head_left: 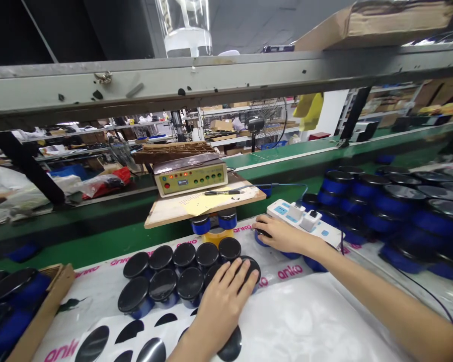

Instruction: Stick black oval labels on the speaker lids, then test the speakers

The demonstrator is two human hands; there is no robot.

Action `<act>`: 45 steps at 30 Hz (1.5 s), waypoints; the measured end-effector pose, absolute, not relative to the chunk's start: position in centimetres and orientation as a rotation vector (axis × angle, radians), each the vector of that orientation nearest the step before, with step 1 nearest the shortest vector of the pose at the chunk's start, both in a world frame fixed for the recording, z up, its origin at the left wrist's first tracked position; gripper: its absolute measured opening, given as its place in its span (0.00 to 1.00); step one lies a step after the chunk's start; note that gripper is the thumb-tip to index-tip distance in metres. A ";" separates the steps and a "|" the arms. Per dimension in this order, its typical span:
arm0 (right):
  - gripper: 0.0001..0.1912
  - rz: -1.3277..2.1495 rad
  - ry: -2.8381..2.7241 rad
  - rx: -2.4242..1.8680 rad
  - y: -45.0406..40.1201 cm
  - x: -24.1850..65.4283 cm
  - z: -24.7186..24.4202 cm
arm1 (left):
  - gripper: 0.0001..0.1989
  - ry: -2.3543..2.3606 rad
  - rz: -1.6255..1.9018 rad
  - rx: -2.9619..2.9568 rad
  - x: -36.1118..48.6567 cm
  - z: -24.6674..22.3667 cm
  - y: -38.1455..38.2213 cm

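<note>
Rows of blue jars with black lids (163, 285) stand on the white printed sheet (92, 274). My left hand (226, 296) lies palm down over the right end of the front row, fingers spread on the lid of a jar. Farther right, my right hand (274, 234) has its fingers curved round the dark top of a blue jar (261, 240), beside a white power strip (305, 218). Black discs (93, 343) lie on white backing near my left forearm.
A control box (191, 176) with red lights sits on a wooden board (166, 211), with a pen (223, 192) on it. Stacked blue jars (385, 201) fill the right side. A cardboard box of jars (47, 311) stands at left. A metal beam (226, 75) crosses above.
</note>
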State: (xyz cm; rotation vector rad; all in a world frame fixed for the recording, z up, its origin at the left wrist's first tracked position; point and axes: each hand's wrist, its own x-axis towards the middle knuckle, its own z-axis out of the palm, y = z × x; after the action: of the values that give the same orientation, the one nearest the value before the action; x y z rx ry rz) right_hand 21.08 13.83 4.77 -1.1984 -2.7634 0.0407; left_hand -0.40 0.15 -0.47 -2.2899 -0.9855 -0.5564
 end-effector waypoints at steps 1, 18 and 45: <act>0.16 0.062 -2.762 -1.179 13.7 21.0 4.9 | 0.20 -0.987 -0.550 -2.292 -0.4 -0.5 0.1; 0.28 0.182 -2.717 -1.174 10.7 21.0 7.9 | 0.23 -0.961 -0.500 -2.292 -0.3 0.6 0.0; 0.16 0.038 -2.612 -1.066 3.6 20.5 7.8 | 0.12 -1.668 -0.782 -2.535 -2.7 10.9 -2.8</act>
State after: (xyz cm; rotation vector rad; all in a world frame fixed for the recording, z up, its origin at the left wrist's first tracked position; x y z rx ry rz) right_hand 20.51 3.59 7.82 -1.0660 -2.6123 0.0381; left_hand -2.67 -2.79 10.87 -2.5354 -1.6676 -0.7817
